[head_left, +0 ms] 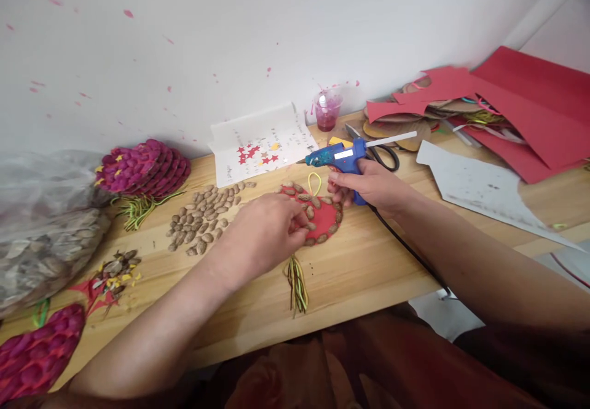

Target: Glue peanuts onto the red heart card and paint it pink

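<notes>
A red paper disc (325, 217) edged with brown seeds lies on the wooden table (369, 261), with a yellow loop at its top and a yellow-green tassel (297, 283) below it. My left hand (267, 230) rests on the disc's left side, fingers pinched together on a seed at its rim. My right hand (373, 184) grips a blue glue gun (343, 157) just above the disc's right edge. The nozzle points left, and a black cord trails off the table's front.
A loose pile of seeds (205, 215) lies left of the disc. Finished purple seed ornaments (142, 166) and a plastic bag of seeds (46, 237) sit further left. Behind are star-stickered paper (260, 144), a pink cup (327, 111), scissors (382, 154) and red card sheets (530, 107).
</notes>
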The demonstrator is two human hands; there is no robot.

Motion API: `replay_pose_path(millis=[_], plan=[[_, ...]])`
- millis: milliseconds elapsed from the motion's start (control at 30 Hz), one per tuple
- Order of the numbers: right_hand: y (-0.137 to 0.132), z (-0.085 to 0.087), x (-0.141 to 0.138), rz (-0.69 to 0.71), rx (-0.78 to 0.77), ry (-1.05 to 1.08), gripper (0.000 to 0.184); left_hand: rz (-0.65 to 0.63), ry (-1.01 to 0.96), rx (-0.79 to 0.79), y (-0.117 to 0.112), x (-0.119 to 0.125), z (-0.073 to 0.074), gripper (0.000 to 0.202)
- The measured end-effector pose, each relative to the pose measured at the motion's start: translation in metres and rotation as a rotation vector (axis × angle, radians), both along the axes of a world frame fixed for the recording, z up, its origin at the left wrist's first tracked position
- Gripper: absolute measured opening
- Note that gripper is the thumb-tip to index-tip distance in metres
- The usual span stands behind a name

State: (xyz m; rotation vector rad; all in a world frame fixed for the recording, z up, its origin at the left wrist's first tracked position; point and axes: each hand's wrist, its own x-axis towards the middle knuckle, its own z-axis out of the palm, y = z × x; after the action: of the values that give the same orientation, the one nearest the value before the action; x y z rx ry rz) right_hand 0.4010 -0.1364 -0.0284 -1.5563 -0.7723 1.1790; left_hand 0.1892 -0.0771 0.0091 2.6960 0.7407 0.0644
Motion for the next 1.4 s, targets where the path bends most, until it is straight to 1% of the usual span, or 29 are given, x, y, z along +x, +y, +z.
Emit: replay_pose_path(millis=[100, 233, 400, 567, 667, 733, 833, 933, 1033, 1233, 1400], plan=[[0.001, 0.001, -0.001, 0.003, -0.003, -0.002, 0.013, -0.003, 0.045, 0.046, -0.008, 0.017, -0.002, 0.012], [0.0, 0.003, -0.002, -0.001, -0.004, 0.006, 0.015, 0.011, 0.113, 0.098, -0.014, 0.028, -0.002, 0.012], [-0.001, 0.005, -0.003, -0.002, -0.001, -0.005, 0.017, 0.014, 0.18, 0.128, -0.017, 0.035, -0.001, 0.011], [-0.001, 0.005, -0.003, -0.007, -0.003, 0.006, 0.016, -0.01, 0.16, 0.133, -0.02, 0.04, 0.0, 0.013], [0.0, 0.004, -0.002, -0.008, -0.001, 0.004, 0.016, 0.017, 0.175, 0.121, -0.02, 0.04, 0.001, 0.013], [0.0, 0.004, -0.002, -0.004, 0.005, 0.0, 0.015, 0.026, 0.161, 0.095, -0.018, 0.037, 0.002, 0.013], [0.0, 0.002, -0.001, 0.001, 0.005, 0.003, 0.014, 0.047, 0.083, 0.056, -0.012, 0.025, 0.006, 0.015], [0.0, 0.0, 0.0, 0.011, 0.01, 0.003, 0.012, 0.109, 0.031, 0.076, -0.002, 0.009, 0.011, 0.019], [0.0, 0.0, 0.0, 0.021, 0.018, 0.006, 0.014, 0.162, 0.025, 0.089, 0.004, -0.004, 0.014, 0.019], [0.0, 0.0, 0.002, 0.028, 0.023, 0.023, 0.014, 0.211, 0.035, 0.083, 0.008, -0.018, 0.012, 0.019], [-0.001, -0.001, 0.003, 0.04, 0.031, 0.037, 0.013, 0.269, -0.027, 0.046, 0.014, -0.031, 0.012, 0.019]])
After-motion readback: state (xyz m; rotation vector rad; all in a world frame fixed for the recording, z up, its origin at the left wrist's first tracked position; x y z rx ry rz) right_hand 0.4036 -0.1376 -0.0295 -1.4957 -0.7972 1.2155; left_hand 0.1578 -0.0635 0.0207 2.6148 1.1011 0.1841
